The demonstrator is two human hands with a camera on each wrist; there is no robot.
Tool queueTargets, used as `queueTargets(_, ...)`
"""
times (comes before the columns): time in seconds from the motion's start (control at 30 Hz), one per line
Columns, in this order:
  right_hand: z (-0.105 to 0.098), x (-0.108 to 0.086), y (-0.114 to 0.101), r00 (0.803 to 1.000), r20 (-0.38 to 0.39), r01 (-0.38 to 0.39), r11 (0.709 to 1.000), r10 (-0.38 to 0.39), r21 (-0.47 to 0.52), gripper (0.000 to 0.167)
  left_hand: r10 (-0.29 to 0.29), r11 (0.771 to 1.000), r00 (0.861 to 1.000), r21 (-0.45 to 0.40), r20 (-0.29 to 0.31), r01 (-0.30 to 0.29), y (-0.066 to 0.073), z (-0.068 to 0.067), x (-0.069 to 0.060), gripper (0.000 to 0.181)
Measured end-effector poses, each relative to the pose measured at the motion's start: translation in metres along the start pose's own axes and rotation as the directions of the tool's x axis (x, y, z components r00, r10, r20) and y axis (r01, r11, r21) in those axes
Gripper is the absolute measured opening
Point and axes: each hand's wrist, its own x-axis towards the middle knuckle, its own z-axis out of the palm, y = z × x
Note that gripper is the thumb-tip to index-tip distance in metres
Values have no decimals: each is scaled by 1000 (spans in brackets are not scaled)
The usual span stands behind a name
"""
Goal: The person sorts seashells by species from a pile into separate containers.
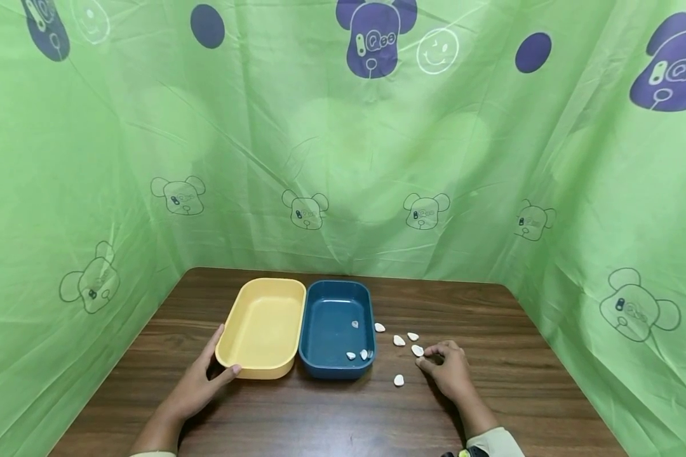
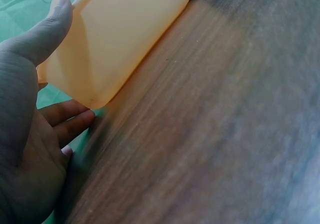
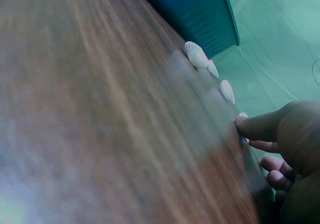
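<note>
Blue bin (image 1: 330, 330): white shells (image 1: 351, 356) in right half. Yellow bin (image 1: 265, 333) alongside.

Left tub (image 1: 265, 373): on surface (image 1: 297, 412), nine o'clock of right tub (image 1: 335, 372)
Right tub: seashells (image 1: 350, 356) inside
Loose seashells (image 1: 399, 341): surface, three to four o'clock

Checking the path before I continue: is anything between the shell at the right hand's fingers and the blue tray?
Yes: another shell lies roughly between them on the table, then comes the raised side of the blue tray.
</note>
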Motion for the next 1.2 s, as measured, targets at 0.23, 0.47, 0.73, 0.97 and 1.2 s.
queueTargets(0.23,1,0,-4,1000,-7,-6,1000,6,7,6,2,1000,1000,-2,2,-2,0,0,-1,105)
queueTargets(0.47,0,-2,-4,1000,6,-14,1000,14,-19,5,8,1000,1000,-6,-3,-8,0,0,-2,105)
queueTargets(0.73,-1,-3,-6,999,29,-23,999,24,-43,5,-1,1000,1000,-24,4,1,0,0,-1,104)
queueTargets(0.97,0,-4,-6,1000,17,-10,1000,11,-19,4,21,999,1000,-25,1,-21,1,-2,-1,104)
queueTargets(1.2,-1,-4,-4,1000,-2,29,1000,-29,8,8,42,999,999,-20,3,-42,2,-1,0,104)
